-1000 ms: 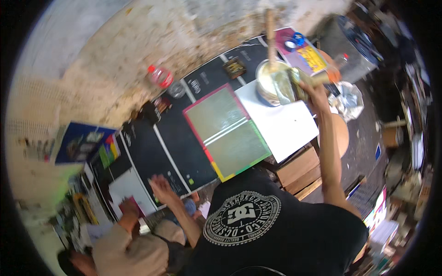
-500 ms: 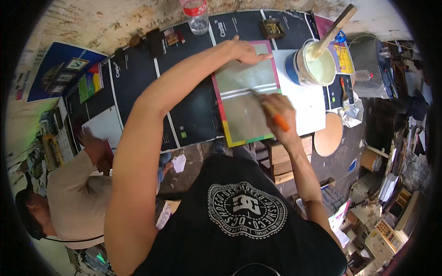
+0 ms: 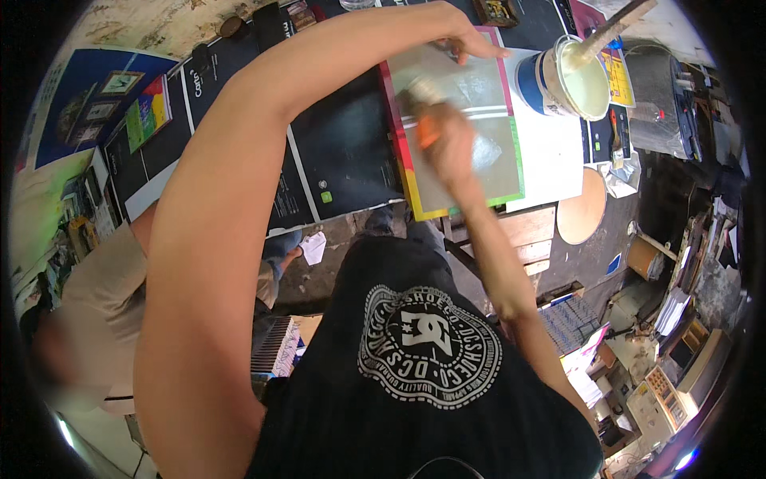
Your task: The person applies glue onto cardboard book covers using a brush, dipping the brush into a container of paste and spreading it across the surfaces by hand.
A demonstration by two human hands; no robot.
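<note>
"At the long black tabletop crossed by thin white lines (image 3: 341, 148), what's the person bent over?"

"A flat rectangular panel with a glossy grey-green face and a border of pink, red, yellow and green (image 3: 485, 84). It lies at the tabletop's front edge, its right side against a plain white rectangular sheet (image 3: 552, 164)."

"And the right hand (image 3: 450, 148)?"

"Above the left half of the panel, fingers closed around a tool with an orange handle and a pale head (image 3: 428, 129). It's all blurred, so I can't make out each finger, nor whether that head touches the face."

"The left hand (image 3: 467, 34)?"

"Its arm stretches over to the panel's far side. One finger is held out straight to the pink border at the right; the others bend down, spread apart from it. How firmly they press, I can't tell."

"What's close by?"

"A round white-and-blue bucket of pale, creamy stuff (image 3: 589, 89) on the sheet, with a long wooden stick (image 3: 613, 33) slanting out of it. Beyond the sheet lies a red-handled brush (image 3: 615, 134)."

"And to the left?"

"Someone in a beige shirt (image 3: 102, 283), partly hidden by the raised arm."
</note>
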